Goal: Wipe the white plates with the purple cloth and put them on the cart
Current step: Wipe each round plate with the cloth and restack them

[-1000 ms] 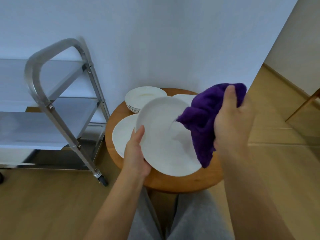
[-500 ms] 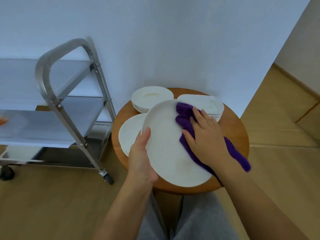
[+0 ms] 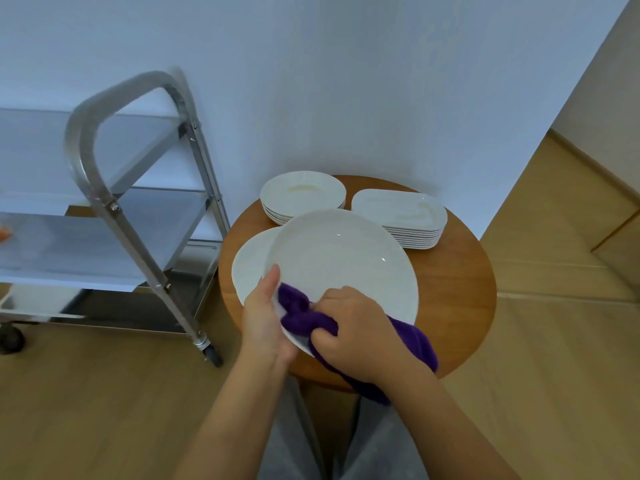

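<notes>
My left hand (image 3: 265, 315) grips the near left rim of a large round white plate (image 3: 343, 261), held tilted above the round wooden table (image 3: 460, 292). My right hand (image 3: 353, 334) clutches the purple cloth (image 3: 301, 311) and presses it against the plate's near edge; the cloth's tail hangs down to the right under my wrist. Another white plate (image 3: 251, 268) lies flat on the table beneath the held one. The steel cart (image 3: 114, 209) stands to the left.
At the back of the table sit a stack of round white plates (image 3: 303, 194) and a stack of rectangular white plates (image 3: 401, 213). The cart has several flat shelves and a castor (image 3: 213, 355) near my knee. White wall behind, wooden floor around.
My right hand brought the cloth down onto the plate, then dragged it from the plate's upper middle to its near edge. My left hand kept its hold on the rim.
</notes>
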`<act>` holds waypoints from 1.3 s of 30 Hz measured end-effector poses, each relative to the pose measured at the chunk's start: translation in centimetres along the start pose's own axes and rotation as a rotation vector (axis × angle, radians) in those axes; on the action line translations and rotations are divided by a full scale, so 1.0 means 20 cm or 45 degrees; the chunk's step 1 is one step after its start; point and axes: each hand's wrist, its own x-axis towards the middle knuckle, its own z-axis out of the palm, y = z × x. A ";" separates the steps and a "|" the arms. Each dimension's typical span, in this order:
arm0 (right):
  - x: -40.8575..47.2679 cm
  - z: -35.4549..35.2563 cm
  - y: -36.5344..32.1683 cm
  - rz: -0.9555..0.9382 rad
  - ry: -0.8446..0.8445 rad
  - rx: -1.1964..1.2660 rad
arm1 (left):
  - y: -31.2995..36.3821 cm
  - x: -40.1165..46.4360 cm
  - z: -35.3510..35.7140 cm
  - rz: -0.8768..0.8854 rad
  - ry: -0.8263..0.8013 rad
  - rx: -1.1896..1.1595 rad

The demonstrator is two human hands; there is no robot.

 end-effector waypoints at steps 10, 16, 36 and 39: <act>0.06 -0.11 0.24 0.925 0.568 0.978 | 0.23 0.20 -0.07 0.244 0.094 0.226; 0.11 -0.09 0.26 0.974 0.642 1.076 | 0.23 0.33 -0.08 0.220 0.233 0.285; 0.20 0.01 0.26 0.923 0.656 1.071 | 0.19 0.68 -0.32 0.384 0.553 1.444; 0.25 0.00 0.27 0.909 0.643 1.040 | 0.19 0.68 -0.32 0.422 0.498 1.492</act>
